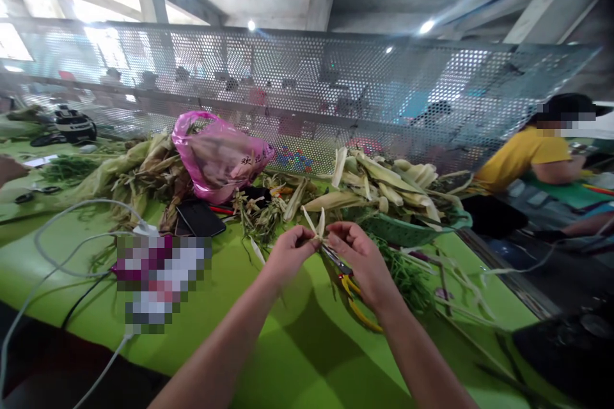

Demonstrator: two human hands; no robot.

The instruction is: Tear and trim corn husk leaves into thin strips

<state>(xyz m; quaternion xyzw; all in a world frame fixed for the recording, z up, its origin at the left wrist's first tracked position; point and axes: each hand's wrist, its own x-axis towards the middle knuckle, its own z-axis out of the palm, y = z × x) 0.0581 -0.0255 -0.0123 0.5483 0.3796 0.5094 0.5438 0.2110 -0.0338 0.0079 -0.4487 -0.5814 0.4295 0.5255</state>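
Pale strips of corn husk (320, 225) stand up between my two hands above the green tabletop. My left hand (293, 249) is closed, thumb and fingers pinching the husk from the left. From the other side my right hand (355, 254) has its fingers curled in, their tips pinched at the base of the same husk. Scissors with yellow handles (357, 307) lie on the table, partly hidden below my right hand. Just beyond the right hand is a green basket (412, 233) heaped with dried corn husks (391, 185).
A pink plastic bag (215, 153) stands at the back beside piled husks (148, 169). Phones (201, 216), white cables (62, 271) and a blurred-out item lie left. Green sprigs (407, 278) lie right. A perforated metal screen (288, 96) runs behind; a person in yellow (527, 153) sits right.
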